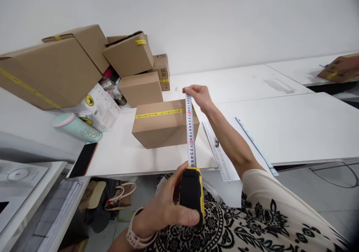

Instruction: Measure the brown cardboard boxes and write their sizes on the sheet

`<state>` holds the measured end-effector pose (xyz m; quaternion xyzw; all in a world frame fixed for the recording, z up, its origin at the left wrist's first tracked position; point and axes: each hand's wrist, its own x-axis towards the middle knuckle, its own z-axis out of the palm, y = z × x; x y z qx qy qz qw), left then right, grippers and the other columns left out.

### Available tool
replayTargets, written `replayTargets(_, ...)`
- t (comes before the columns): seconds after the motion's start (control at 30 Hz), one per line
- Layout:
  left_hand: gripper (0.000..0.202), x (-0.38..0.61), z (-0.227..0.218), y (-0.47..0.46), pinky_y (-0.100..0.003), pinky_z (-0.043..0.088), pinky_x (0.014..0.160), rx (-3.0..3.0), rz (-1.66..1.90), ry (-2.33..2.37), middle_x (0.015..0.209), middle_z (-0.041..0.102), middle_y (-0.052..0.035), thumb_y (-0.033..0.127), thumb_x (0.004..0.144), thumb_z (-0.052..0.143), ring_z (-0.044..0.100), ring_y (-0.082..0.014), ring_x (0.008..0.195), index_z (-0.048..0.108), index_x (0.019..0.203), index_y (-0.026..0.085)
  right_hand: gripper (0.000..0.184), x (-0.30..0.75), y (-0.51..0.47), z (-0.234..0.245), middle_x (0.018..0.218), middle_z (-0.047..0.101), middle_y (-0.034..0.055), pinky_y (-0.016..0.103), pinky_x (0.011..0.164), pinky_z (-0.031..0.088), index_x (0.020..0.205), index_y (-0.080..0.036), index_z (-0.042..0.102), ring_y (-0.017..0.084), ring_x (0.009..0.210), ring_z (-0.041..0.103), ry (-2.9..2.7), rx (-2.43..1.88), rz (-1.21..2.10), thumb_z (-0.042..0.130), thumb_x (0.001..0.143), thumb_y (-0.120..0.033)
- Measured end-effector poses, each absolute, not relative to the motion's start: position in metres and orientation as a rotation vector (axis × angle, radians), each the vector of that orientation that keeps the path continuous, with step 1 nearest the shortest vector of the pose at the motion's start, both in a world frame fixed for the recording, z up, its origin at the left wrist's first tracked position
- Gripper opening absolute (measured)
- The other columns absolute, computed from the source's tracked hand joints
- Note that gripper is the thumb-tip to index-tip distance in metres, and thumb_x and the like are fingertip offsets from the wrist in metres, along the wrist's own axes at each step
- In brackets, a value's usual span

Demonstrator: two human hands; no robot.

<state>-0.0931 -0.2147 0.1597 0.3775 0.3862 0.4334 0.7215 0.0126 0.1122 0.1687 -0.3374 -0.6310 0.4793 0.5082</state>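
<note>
A black and yellow tape measure (pixel 191 192) sits in my left hand (pixel 171 207), whose fingers wrap round its case near the table's front edge. From the case the white blade (pixel 190 126) runs away from me. Its far end is pinched between the fingertips of my right hand (pixel 199 96). Beneath the blade lies a closed cardboard box (pixel 161 126) with yellow tape along its top; the blade passes over the box's right end. I cannot tell whether the blade touches the cardboard.
More cardboard boxes (pixel 129 55) are piled at the back left, beside a white carton (pixel 103 108). A mint tumbler (pixel 78 126) and a dark phone (pixel 83 159) lie left. Printed sheets (pixel 221 156) lie under my right forearm. At far right, another person's hand (pixel 350 63) touches a box.
</note>
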Motion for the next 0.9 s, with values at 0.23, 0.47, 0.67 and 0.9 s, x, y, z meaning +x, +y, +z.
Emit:
replayTargets(0.23, 0.142, -0.098, 0.185, -0.215, -0.056, 0.042, 0.106, 1.162, 1.007, 1.145, 0.134, 0.059, -0.0143, 0.031, 0.059, 0.094, 0.06, -0.0376, 0.116, 0.002, 0.167, 0.032, 0.032, 0.062, -0.026, 0.208, 0.107, 0.075, 0.0033, 0.051, 0.098, 0.054, 0.099, -0.034, 0.081, 0.028, 0.116, 0.065, -1.692, -0.654, 0.967, 0.06, 0.094, -0.057)
replayTargets(0.47, 0.133, -0.098, 0.19, -0.202, -0.048, 0.055, 0.094, 1.263, 1.139, 1.262, 0.127, 0.066, -0.0132, 0.014, 0.054, 0.091, 0.067, -0.0362, 0.108, 0.022, 0.166, 0.028, 0.031, 0.068, -0.095, 0.161, 0.124, 0.074, -0.0023, 0.057, 0.105, 0.051, 0.127, -0.051, 0.068, 0.025, 0.122, 0.064, -1.786, -0.448, 1.188, 0.049, 0.103, -0.044)
replayTargets(0.67, 0.122, -0.127, 0.213, -0.161, -0.038, 0.056, 0.093, 1.73, 1.335, 1.707, 0.129, 0.067, -0.0074, 0.03, 0.051, 0.097, 0.065, -0.0314, 0.111, 0.04, 0.159, 0.024, 0.029, 0.11, -0.026, 0.109, 0.115, 0.075, 0.008, 0.049, 0.097, 0.052, 0.111, -0.03, 0.073, 0.028, 0.11, 0.067, -1.463, -1.14, 0.806, 0.056, 0.096, -0.048)
replayTargets(0.9, 0.102, -0.16, 0.247, -0.071, -0.065, 0.052, 0.091, 2.158, 0.422, 2.337, 0.144, 0.056, -0.0116, 0.052, 0.076, 0.073, 0.058, -0.0461, 0.121, 0.025, 0.164, 0.032, 0.04, 0.148, 0.067, 0.035, 0.103, 0.076, 0.0135, 0.041, 0.085, 0.047, 0.124, -0.019, 0.06, 0.032, 0.099, 0.068, -1.842, -2.097, 0.588, 0.057, 0.094, -0.046)
